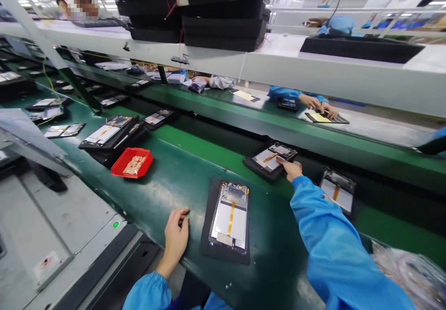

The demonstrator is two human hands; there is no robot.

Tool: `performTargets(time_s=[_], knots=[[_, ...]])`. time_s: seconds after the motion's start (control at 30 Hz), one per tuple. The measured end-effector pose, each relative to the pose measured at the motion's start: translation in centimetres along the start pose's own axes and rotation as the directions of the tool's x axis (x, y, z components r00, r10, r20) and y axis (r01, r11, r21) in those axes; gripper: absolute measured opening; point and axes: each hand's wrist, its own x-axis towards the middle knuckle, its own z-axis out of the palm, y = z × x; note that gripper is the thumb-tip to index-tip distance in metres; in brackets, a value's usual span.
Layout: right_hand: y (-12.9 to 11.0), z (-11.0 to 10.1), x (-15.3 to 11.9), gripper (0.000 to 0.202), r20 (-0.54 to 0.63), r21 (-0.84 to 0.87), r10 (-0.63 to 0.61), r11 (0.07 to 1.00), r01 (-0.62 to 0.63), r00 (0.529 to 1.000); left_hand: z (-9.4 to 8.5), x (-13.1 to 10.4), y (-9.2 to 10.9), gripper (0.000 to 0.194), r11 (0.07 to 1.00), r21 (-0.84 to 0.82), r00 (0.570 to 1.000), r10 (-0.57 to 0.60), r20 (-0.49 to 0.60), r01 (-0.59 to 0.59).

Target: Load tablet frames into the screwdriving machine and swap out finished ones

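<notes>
My left hand [176,236] rests at the near edge of the green bench, its fingers curled inward; whether something small is in them cannot be made out. Just right of it an opened tablet [230,217] with a white battery and orange ribbon lies on a black pad [208,226]. Reaching out to the right, my right hand [291,168] has its fingers on the near right edge of another opened tablet [272,157], which sits on a black tray on the green conveyor. Its thumb is over the edge of that tablet.
A red bin [150,162] of small pale parts stands left, before stacked tablets [108,133]. Another tablet [337,190] lies right on the conveyor [195,149]. A plastic bag [411,273] is at lower right. Co-workers' hands [318,105] work across the line, below a white shelf.
</notes>
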Motion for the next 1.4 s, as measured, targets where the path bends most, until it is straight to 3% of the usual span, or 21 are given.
performTargets(time_s=[0.1,0.2,0.3,0.4,0.47,0.53,0.57,0.63,0.7,0.77,0.83,0.9,0.97,1.03,1.1,1.17,1.27,1.33,1.4], knots=[[-2.2,-0.3,-1.4,0.045,0.054,0.085,-0.054,0.995,0.049,0.997,-0.1,0.5,0.5,0.025,0.992,-0.099,0.997,-0.078,0.003,0.078],[-4.1,-1.0,-4.9,0.034,0.200,0.132,-0.068,0.990,0.042,0.977,-0.7,1.3,2.9,0.032,0.911,-0.357,0.978,-0.195,0.071,0.207],[-4.5,-1.3,-10.4,0.039,0.475,0.156,-0.021,0.986,-0.061,0.880,-1.7,2.4,7.1,0.051,0.671,-0.661,0.941,-0.205,0.269,0.336],[-3.0,-0.5,-15.8,0.049,0.660,0.148,0.030,0.974,-0.169,0.751,-2.2,3.0,9.9,0.063,0.374,-0.765,0.846,-0.125,0.519,0.525],[-1.1,0.4,-18.3,0.051,0.709,0.107,0.078,0.970,-0.217,0.700,-2.2,2.8,9.9,0.064,0.255,-0.718,0.754,-0.077,0.652,0.647],[1.0,1.2,-19.8,0.051,0.723,0.061,0.123,0.969,-0.240,0.680,-2.2,2.0,8.7,0.061,0.220,-0.657,0.683,-0.061,0.728,0.721],[1.9,1.5,-20.2,0.052,0.721,0.041,0.138,0.970,-0.240,0.679,-2.2,1.5,7.8,0.058,0.219,-0.642,0.667,-0.064,0.742,0.735],[3.5,1.7,-20.5,0.054,0.714,0.007,0.155,0.974,-0.228,0.683,-2.5,0.8,6.2,0.051,0.215,-0.660,0.688,-0.092,0.720,0.720],[4.7,1.5,-20.4,0.058,0.716,-0.021,0.156,0.979,-0.202,0.681,-2.9,0.5,4.9,0.051,0.245,-0.708,0.747,-0.144,0.649,0.662],[5.6,1.1,-20.1,0.062,0.704,-0.046,0.120,0.991,-0.124,0.700,-3.2,0.7,3.9,0.048,0.455,-0.694,0.828,-0.250,0.502,0.558],[6.4,0.7,-19.6,0.062,0.667,-0.127,0.031,0.989,0.072,0.744,-3.5,1.1,3.0,0.042,0.714,-0.549,0.899,-0.309,0.309,0.434],[7.1,0.2,-18.8,0.063,0.634,-0.282,-0.143,0.873,0.399,0.760,-3.7,1.4,2.2,0.044,0.914,-0.292,0.957,-0.244,0.157,0.281],[7.5,-0.2,-18.2,0.063,0.634,-0.416,-0.353,0.594,0.689,0.688,-4.0,1.7,1.4,0.051,0.991,-0.018,0.984,-0.132,0.116,0.135],[7.5,-0.6,-17.9,0.061,0.642,-0.461,-0.505,0.347,0.817,0.577,-4.2,2.1,0.9,0.042,0.983,0.179,0.991,-0.072,0.117,0.050],[7.0,-0.8,-18.3,0.055,0.633,-0.447,-0.585,0.260,0.856,0.508,-4.5,2.4,0.7,0.024,0.982,0.180,0.990,-0.087,0.114,0.065],[6.1,-0.8,-19.6,0.047,0.608,-0.384,-0.638,0.283,0.879,0.471,-4.6,2.8,0.9,0.012,0.990,0.114,0.988,-0.102,0.113,0.089],[5.0,-0.4,-23.0,0.032,0.655,-0.194,-0.605,0.444,0.875,0.453,-4.5,3.0,1.8,0.014,0.990,0.016,0.982,-0.140,0.126,0.139],[4.8,0.4,-25.7,0.028,0.762,-0.093,-0.454,0.628,0.772,0.461,-4.1,2.7,2.9,0.019,0.980,-0.059,0.970,-0.177,0.168,0.189],[4.9,1.4,-28.0,0.029,0.848,-0.076,-0.255,0.810,0.582,0.465,-3.5,2.0,4.4,0.022,0.950,-0.181,0.947,-0.207,0.244,0.254]])
